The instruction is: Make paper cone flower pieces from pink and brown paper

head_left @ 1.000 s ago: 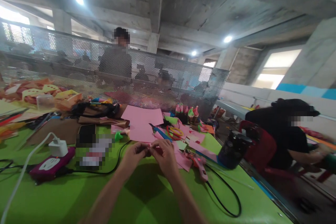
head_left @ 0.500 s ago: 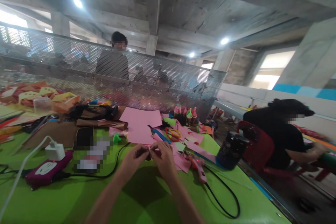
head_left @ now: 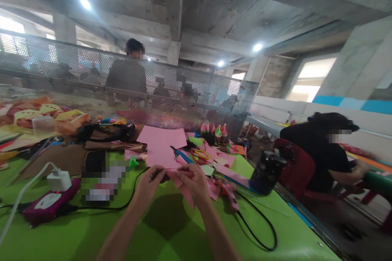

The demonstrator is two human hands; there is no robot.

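Between my two hands is a piece of pink paper point(head_left: 185, 194), a strip of which hangs down below my right fingers. My left hand point(head_left: 152, 180) pinches its left end, and my right hand point(head_left: 193, 177) grips it on the other side with thumb and fingers. Just beyond my fingertips lie larger pink sheets point(head_left: 161, 153). Blue-handled pliers point(head_left: 181, 155) rest on them, and scissors with yellow and red handles point(head_left: 200, 155) lie to their right. A pink glue gun point(head_left: 232, 198) with a black cord is right of my right hand.
A purple power strip point(head_left: 52, 206) with a white charger point(head_left: 59, 180) sits at left, beside a phone-like blurred object. A dark jar point(head_left: 267, 173) stands near the right edge. Behind rises a perforated metal screen point(head_left: 183, 94); a seated person point(head_left: 315, 151) works at right.
My hands have moved slightly apart, and more of the pink paper now shows between and below them. The whole view has shifted a little.
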